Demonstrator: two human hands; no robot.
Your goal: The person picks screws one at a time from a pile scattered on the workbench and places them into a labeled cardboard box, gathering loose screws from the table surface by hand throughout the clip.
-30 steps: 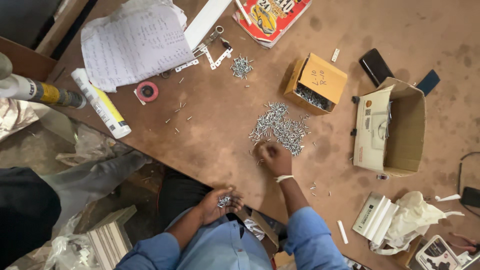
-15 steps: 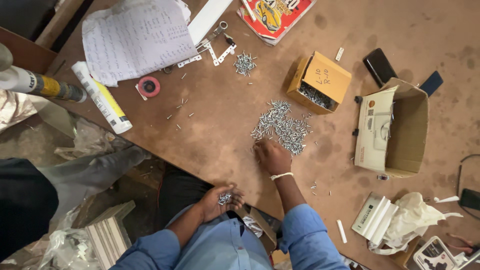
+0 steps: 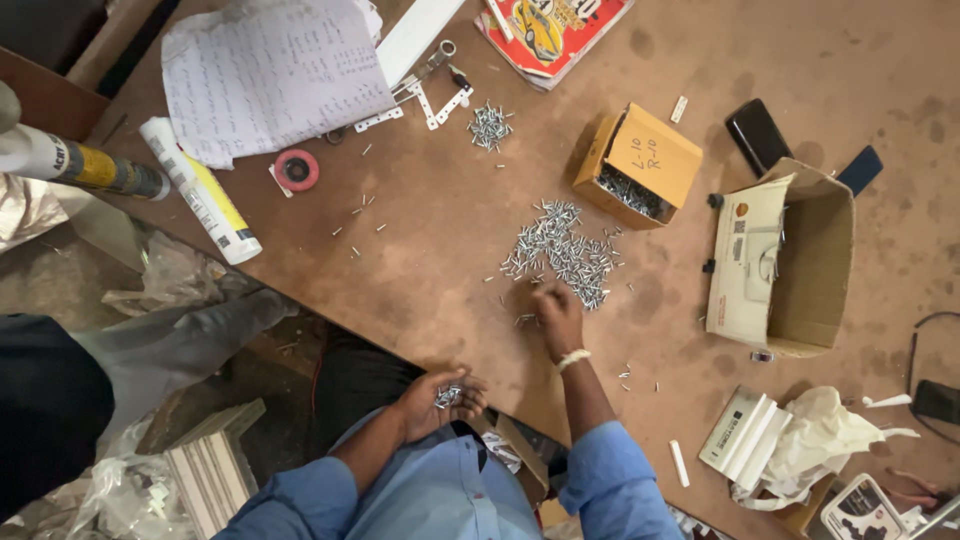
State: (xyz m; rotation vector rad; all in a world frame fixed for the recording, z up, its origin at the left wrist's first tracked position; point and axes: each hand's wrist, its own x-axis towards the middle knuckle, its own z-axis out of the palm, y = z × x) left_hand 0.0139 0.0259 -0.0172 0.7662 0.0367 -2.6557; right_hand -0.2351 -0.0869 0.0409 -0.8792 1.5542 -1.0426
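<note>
While the left hand (image 3: 432, 402) stays cupped near the lap, closed loosely around a small clutch of screws (image 3: 447, 396), the right hand (image 3: 558, 316) works the near edge of the screw pile (image 3: 560, 250) on the brown tabletop (image 3: 440, 260), fingers pinched together on the surface; whether a screw is caught between them, cannot tell. Compared with a second ago, the right hand has barely shifted along the pile edge; the left looks unchanged, so gathering seems ongoing. Open yellow box (image 3: 640, 165) of screws sits just beyond the pile, a white tube (image 3: 198, 188) well off left.
</note>
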